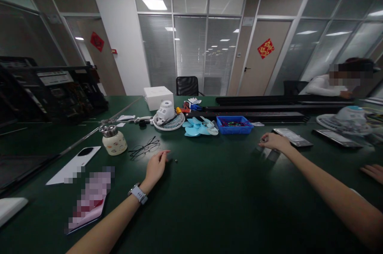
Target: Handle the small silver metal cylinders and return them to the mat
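Observation:
My left hand (156,166), with a pale-strapped watch (138,193) on its wrist, rests over the green tabletop. Its fingers are drawn together in a pinch; what they hold, if anything, is too small to make out. Just right of the fingertips lies a tiny metal piece (176,160). Further right, my right hand (275,141) is closed at the top of a blurred grey, shiny object (273,155) whose kind I cannot make out. Beyond that hand lies a flat silver-and-black device (292,137). Black-framed glasses (145,147) lie behind my left hand.
A cream jar (114,142), a white phone (74,164) and a pinkish item (91,200) lie left. Behind are a white fan part (168,120), blue fan blades (197,127) and a blue tray (234,125). Another person's hand (374,172) shows right; a person (326,82) sits beyond.

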The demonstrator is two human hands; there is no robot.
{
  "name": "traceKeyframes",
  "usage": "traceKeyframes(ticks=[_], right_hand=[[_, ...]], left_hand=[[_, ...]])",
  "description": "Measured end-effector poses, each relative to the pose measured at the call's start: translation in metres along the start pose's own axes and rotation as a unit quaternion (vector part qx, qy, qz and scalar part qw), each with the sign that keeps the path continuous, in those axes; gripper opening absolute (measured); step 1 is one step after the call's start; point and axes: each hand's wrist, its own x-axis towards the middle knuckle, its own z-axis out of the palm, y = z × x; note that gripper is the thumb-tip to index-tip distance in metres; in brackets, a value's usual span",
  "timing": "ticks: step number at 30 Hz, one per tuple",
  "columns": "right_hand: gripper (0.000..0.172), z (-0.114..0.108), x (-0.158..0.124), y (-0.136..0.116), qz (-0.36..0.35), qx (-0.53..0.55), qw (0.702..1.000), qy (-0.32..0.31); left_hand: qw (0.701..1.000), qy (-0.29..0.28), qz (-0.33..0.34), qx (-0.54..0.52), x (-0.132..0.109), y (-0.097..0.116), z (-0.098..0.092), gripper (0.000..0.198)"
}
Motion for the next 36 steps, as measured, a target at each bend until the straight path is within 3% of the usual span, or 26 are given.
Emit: traceKeyframes(ticks=[3, 5, 7, 9, 11, 13, 17, 20, 22, 24, 27, 30, 33, 36], right_hand=[[0.054, -0.010, -0.028, -0.046, -0.106, 0.003, 0.989, 0.099], [0.046, -0.011, -0.054, -0.097, -0.219, 0.097, 0.964, 0.113], [0.043, -0.003, -0.081, -0.154, -0.310, 0.222, 0.924, 0.015], [0.048, 0.011, -0.104, -0.207, -0.356, 0.297, 0.882, -0.080], [0.050, 0.027, -0.119, -0.250, -0.371, 0.319, 0.865, -0.109], [0.049, 0.041, -0.127, -0.281, -0.367, 0.308, 0.873, -0.090], [0.032, 0.050, -0.131, -0.305, -0.345, 0.277, 0.896, -0.043], [0.027, 0.041, -0.125, -0.285, -0.352, 0.286, 0.890, -0.040], [0.029, 0.029, -0.113, -0.249, -0.348, 0.300, 0.888, -0.013], [0.033, 0.016, -0.095, -0.195, -0.309, 0.305, 0.900, 0.046], [0.036, 0.000, -0.062, -0.101, -0.180, 0.263, 0.936, 0.148], [0.037, -0.005, -0.036, -0.025, -0.049, 0.171, 0.970, 0.164], [0.039, 0.000, -0.023, 0.011, 0.002, 0.126, 0.984, 0.126], [0.040, 0.009, -0.020, 0.018, 0.011, 0.125, 0.988, 0.088]], left_hand=[[0.999, 0.010, -0.018, -0.027, -0.001, 0.001, 0.000, 0.043], [0.999, 0.013, -0.026, -0.038, -0.001, 0.002, 0.000, 0.041], [0.999, 0.015, -0.030, -0.041, -0.002, 0.002, -0.001, 0.039], [0.999, 0.019, -0.029, -0.042, -0.002, 0.001, -0.001, 0.037], [0.998, 0.023, -0.026, -0.043, -0.002, 0.001, -0.001, 0.036], [0.998, 0.027, -0.023, -0.044, -0.001, 0.000, -0.001, 0.036], [0.998, 0.027, -0.019, -0.049, -0.002, 0.001, -0.001, 0.035], [0.998, 0.021, -0.021, -0.049, -0.003, 0.003, -0.001, 0.034], [0.998, 0.016, -0.025, -0.047, -0.003, 0.003, -0.002, 0.034], [0.999, 0.009, -0.027, -0.045, -0.003, 0.003, -0.002, 0.034], [0.999, 0.002, -0.027, -0.042, -0.002, 0.003, -0.001, 0.034], [0.999, 0.001, -0.024, -0.036, -0.001, 0.002, 0.000, 0.034], [0.999, 0.005, -0.020, -0.033, -0.001, 0.001, 0.001, 0.034], [0.999, 0.009, -0.023, -0.029, -0.002, 0.001, 0.000, 0.034]])
